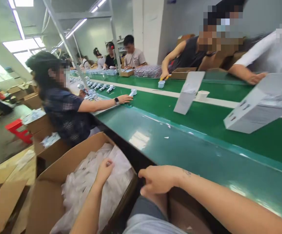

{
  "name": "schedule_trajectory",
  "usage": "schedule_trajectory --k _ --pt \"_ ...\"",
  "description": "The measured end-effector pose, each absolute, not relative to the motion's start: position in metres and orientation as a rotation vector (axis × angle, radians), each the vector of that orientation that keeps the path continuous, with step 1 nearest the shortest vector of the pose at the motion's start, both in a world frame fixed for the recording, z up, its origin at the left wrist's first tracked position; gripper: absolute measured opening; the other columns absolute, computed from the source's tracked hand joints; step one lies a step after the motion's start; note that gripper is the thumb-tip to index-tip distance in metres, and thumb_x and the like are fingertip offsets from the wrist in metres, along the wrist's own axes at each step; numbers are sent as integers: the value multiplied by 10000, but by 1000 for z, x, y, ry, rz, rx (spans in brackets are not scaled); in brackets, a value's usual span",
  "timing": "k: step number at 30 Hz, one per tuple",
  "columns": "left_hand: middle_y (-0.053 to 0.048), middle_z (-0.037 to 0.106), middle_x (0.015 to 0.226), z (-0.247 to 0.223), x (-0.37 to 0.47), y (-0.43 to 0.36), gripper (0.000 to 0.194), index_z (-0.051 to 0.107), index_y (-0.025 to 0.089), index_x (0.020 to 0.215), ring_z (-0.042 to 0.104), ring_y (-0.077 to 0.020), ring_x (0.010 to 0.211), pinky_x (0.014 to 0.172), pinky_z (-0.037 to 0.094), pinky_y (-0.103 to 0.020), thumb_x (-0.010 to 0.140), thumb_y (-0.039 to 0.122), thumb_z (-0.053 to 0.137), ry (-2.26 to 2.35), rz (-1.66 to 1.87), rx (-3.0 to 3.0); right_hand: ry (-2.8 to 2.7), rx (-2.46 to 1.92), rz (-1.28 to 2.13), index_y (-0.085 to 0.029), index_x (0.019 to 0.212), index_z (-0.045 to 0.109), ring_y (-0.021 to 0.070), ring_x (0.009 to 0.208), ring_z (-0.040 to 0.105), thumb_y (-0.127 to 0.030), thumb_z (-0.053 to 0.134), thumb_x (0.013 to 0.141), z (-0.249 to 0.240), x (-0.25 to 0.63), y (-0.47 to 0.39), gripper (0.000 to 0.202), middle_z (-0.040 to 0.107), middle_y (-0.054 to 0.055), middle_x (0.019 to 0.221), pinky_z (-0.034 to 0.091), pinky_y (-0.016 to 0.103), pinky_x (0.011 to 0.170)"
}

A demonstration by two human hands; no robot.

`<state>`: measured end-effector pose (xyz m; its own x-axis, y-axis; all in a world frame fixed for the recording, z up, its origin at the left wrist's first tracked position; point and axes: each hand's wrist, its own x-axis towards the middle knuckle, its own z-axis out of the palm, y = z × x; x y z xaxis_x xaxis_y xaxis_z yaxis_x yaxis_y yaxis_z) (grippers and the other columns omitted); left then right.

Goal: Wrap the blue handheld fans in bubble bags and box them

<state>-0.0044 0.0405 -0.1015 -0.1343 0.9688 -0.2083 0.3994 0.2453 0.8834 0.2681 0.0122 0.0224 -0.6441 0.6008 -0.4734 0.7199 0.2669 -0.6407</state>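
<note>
Beside the near edge of the desk (192,146), toward its left end, an open cardboard box (47,195) holds a heap of filmy plastic (82,177). The left hand (104,170) is over the heap, thumb and fingertips drawn together; whether they grip a piece, I cannot tell. A light pinch on one loose edge should part the clinging layers best. Farther right, the right hand (159,178), thumb and fingers slightly apart, apparently bare, hangs near the box's rim, well placed to steady it.

Left hand (104,170) at translucent bags (82,178), open cardboard box (50,185), right hand (157,179) near its edge, green conveyor (153,105)
</note>
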Motion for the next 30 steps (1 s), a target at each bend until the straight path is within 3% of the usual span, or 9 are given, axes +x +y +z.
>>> schedule_trajectory --k 4,8,10,13,16,19,22,26,30 --pt "43 530 619 -99 0 22 184 570 169 782 452 -105 539 561 355 -224 690 313 637 1609 1060 1201 2042 1822 -2135 -172 1335 398 238 869 649 -539 631 747 -50 219 16 731 620 161 1131 532 337 648" --pt "-42 623 887 -105 -2 8 110 596 161 768 556 -141 721 654 420 -257 705 246 620 1620 1092 1337 1764 1973 -2741 -204 996 538 170 815 602 -591 610 734 -88 192 17 472 604 49 942 532 312 698" --pt "-74 610 1017 -106 -2 2 87 608 170 786 575 -197 921 729 444 -289 715 219 614 1705 1132 1454 1843 2010 -2737 -199 800 537 146 729 550 -601 630 703 -95 185 16 424 549 4 782 512 285 658" --pt "-90 565 1118 -105 6 -10 191 590 197 948 516 -238 1110 840 450 -349 775 272 622 1827 1235 1663 1929 2124 -2719 -199 685 500 126 631 462 -614 650 680 -98 180 14 442 456 -34 655 457 265 581" --pt "-74 581 1091 -106 25 -23 343 546 208 1055 545 -224 1049 856 458 -354 755 302 684 1717 1075 1804 2007 2129 -2752 -194 672 509 111 579 405 -619 641 699 -99 177 11 445 434 -48 605 391 252 543" --pt "-63 632 952 -112 38 -34 152 582 192 993 587 -202 916 813 466 -338 849 218 545 1648 858 1892 2053 2104 -2801 -193 685 520 105 573 389 -612 648 714 -99 180 7 439 440 -53 601 354 245 547" --pt "-80 663 954 -124 28 -38 219 641 190 991 595 -214 949 864 447 -350 897 187 444 1591 732 2022 2034 2098 -2865 -210 725 491 107 578 400 -631 631 731 -102 190 6 443 432 -58 624 362 242 558" --pt "-19 709 947 -154 -25 -26 218 691 222 999 632 -185 913 866 463 -286 793 289 676 1656 417 1640 1996 2037 -2977 -256 908 485 142 648 511 -619 591 759 -110 195 19 407 541 -30 756 444 268 616" --pt "-55 686 949 -198 -95 -11 217 658 133 989 643 -169 856 813 515 -334 904 310 566 2108 344 1178 2056 2286 -2647 -271 1123 462 193 752 585 -502 510 814 -128 180 39 389 598 23 881 501 324 679"
